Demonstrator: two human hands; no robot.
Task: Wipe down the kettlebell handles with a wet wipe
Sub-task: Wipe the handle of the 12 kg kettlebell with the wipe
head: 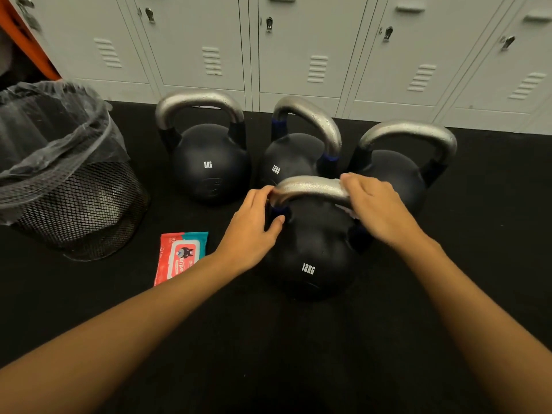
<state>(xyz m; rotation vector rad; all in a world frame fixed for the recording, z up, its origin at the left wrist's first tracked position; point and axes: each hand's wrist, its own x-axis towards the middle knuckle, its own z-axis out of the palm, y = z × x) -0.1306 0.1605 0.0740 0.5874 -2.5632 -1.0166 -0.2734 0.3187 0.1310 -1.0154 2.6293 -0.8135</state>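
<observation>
- The nearest kettlebell (310, 252), marked 12KG, stands on the black floor (268, 339) in the middle of the view, with its steel handle (307, 188) arched over the top.
- The left hand (254, 225) curls round the handle's left end, thumb against the post, and steadies the bell.
- The right hand (376, 204) closes over the handle's right end; a scrap of white shows under its palm, probably the wipe (348, 211).
- To do the step well, the person should keep the left hand firm, wrap the wipe right round the bar, and draw it along the whole arch and down both posts.
- Three more kettlebells stand behind: one marked 8KG (209, 162) at 11 o'clock, one (294, 158) at 12, one (394, 174) at 1.
- The pack of wipes (179, 258) lies at 9 o'clock, just beside the left forearm.
- A mesh bin (68, 186) with a liner stands at 10 o'clock.
- Grey lockers (313, 49) line the far wall.
</observation>
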